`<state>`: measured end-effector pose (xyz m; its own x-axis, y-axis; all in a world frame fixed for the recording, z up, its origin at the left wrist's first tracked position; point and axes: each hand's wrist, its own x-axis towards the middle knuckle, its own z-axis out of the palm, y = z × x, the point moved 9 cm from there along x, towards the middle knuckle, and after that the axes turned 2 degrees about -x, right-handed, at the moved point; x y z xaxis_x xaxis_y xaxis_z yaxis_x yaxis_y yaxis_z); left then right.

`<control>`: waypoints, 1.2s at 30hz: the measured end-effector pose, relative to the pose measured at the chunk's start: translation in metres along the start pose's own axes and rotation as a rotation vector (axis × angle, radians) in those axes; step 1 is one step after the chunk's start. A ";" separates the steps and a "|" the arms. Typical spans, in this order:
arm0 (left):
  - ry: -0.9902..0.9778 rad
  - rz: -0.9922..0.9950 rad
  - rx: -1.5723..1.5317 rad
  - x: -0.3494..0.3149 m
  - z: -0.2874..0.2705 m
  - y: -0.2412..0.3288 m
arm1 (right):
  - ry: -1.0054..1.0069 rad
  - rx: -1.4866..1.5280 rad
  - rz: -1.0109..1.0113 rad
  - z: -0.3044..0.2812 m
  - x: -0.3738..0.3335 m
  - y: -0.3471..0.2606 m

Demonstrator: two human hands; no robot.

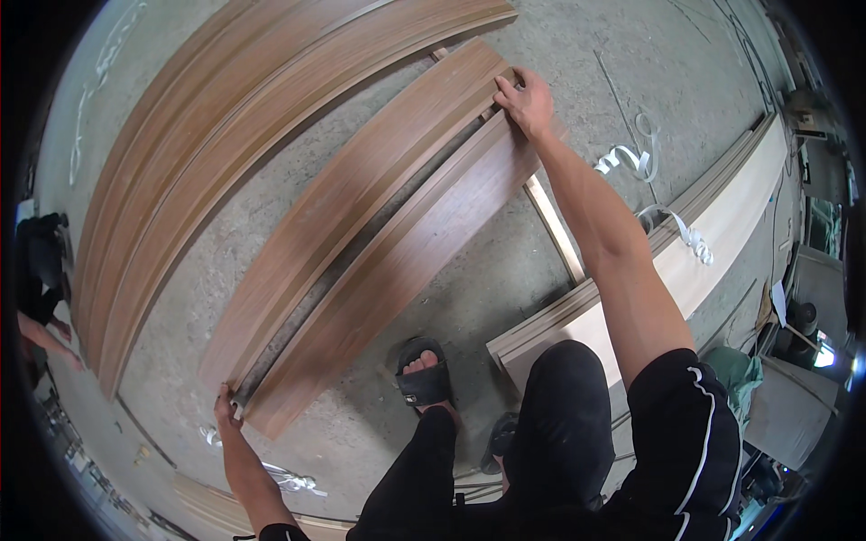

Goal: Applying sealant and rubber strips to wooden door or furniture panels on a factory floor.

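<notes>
Two brown wood-grain boards lie side by side in front of me, with a narrow gap between them. My left hand (227, 406) is closed on the lower left end of the farther board (361, 185). At its upper right end, my right hand (528, 101) grips the same board's corner and edge, thumb and fingers bent around it. The nearer board (406, 257) lies closer to my feet, its right end under my right wrist. Both boards look bowed in this view.
A larger stack of wood-grain boards (262, 117) lies beyond. Pale boards (722, 243) are stacked at the right, near a wooden strip (555, 230). Curled white strapping (627, 160) lies on the concrete floor. Another person's arm (47, 335) shows at the far left.
</notes>
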<state>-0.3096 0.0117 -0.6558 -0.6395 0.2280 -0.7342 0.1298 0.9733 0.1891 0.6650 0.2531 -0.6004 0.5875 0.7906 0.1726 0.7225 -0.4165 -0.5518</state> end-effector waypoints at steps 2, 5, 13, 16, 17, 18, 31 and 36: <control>-0.001 -0.013 0.005 0.001 0.001 -0.001 | -0.004 0.002 0.005 0.001 0.000 0.001; -0.022 -0.008 0.012 0.003 0.006 -0.002 | 0.004 0.011 0.022 -0.002 0.000 0.003; 0.013 -0.004 -0.012 0.004 0.002 -0.003 | 0.020 0.030 0.011 -0.007 -0.002 -0.005; 0.034 0.014 -0.003 0.002 0.001 0.003 | -0.004 0.052 0.010 -0.003 -0.001 -0.008; 0.046 0.021 -0.001 0.001 0.000 0.003 | -0.005 0.058 0.004 -0.002 0.000 -0.007; 0.059 0.029 0.001 -0.002 -0.002 0.004 | -0.004 0.059 -0.006 -0.004 0.000 -0.006; 0.144 0.365 0.041 0.006 -0.005 0.014 | 0.213 -0.116 -0.199 -0.017 -0.003 -0.020; 0.780 0.734 0.595 -0.053 0.041 0.023 | -0.029 -0.264 -0.351 0.003 -0.039 -0.074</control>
<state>-0.2417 0.0227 -0.6397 -0.5247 0.8500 0.0472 0.8458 0.5268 -0.0840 0.5874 0.2550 -0.5684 0.2822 0.9155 0.2869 0.9471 -0.2181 -0.2356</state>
